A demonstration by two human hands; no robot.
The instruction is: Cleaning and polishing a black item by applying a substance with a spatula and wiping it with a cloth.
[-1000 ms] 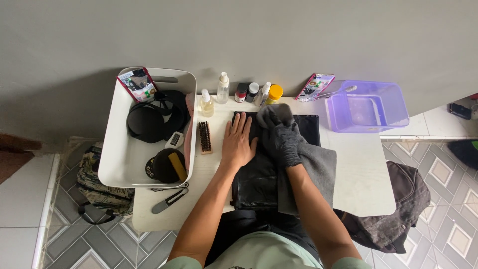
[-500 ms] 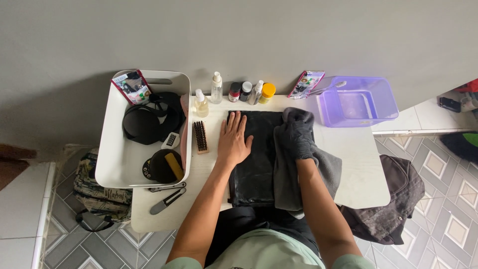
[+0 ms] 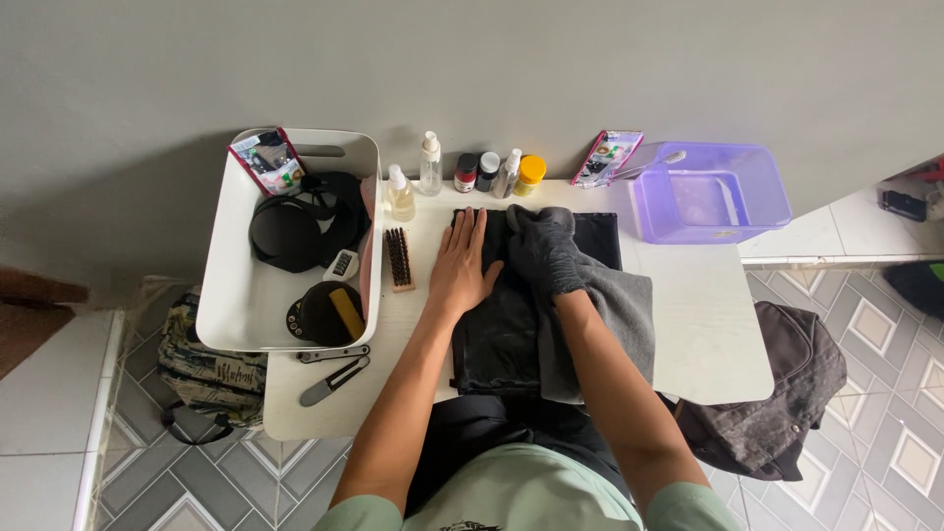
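both hands (image 3: 462, 265) on black garment (image 3: 501, 315)

One head-worn camera is looking straight down onto the desk (image 3: 688, 324). It is sitting fairly near, facing the wall (image 3: 472, 69) beyond.

Right hand (image 3: 547, 251) hidden under grey cloth (image 3: 610, 305)

Soft, even daylight fills the view, and the white table (image 3: 708, 324) shows no glare. The basket (image 3: 236, 295) throws a faint shadow up the wall (image 3: 492, 69). Everything is sharp, with slight bending at the edges.
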